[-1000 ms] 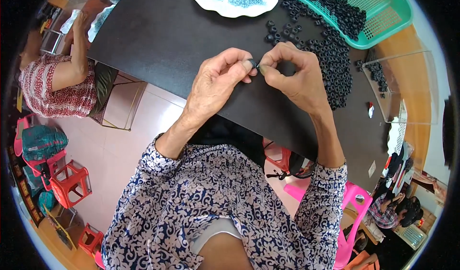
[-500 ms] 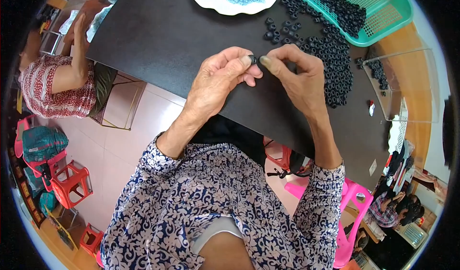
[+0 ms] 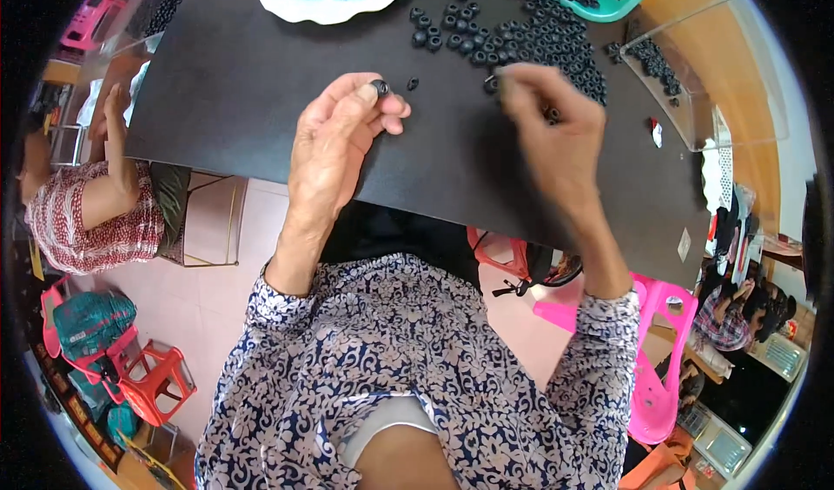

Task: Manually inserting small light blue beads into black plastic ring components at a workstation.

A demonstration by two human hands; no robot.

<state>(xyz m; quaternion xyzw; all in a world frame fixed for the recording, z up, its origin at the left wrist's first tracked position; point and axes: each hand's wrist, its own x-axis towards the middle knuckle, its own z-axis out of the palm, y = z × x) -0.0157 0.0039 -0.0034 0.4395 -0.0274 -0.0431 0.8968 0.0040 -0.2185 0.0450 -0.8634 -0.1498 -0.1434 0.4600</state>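
Observation:
Between the thumb and fingers of my left hand [image 3: 343,121] is a small black ring-shaped piece [image 3: 380,88], its hole showing. A single similar black piece [image 3: 413,82] lies on the dark table just right of those fingers. My right hand [image 3: 556,116], smeared by motion, is at the near edge of a spread of many such black pieces [image 3: 543,34]. One piece sits by its fingertips; whether they grip it I cannot tell. Another dark piece shows beside the palm.
A white scalloped plate [image 3: 334,12] with small blue bits stands at the far side. Farther right are a green basket [image 3: 621,8] and a clear tray [image 3: 695,134] with black pieces. Another person [image 3: 95,203] sits at left. A pink stool [image 3: 656,386] stands at lower right.
My hands have moved apart: the left, still pinching its piece, has shifted left, and the right has swung to the black pieces. The view has shifted, so the plate appears farther left.

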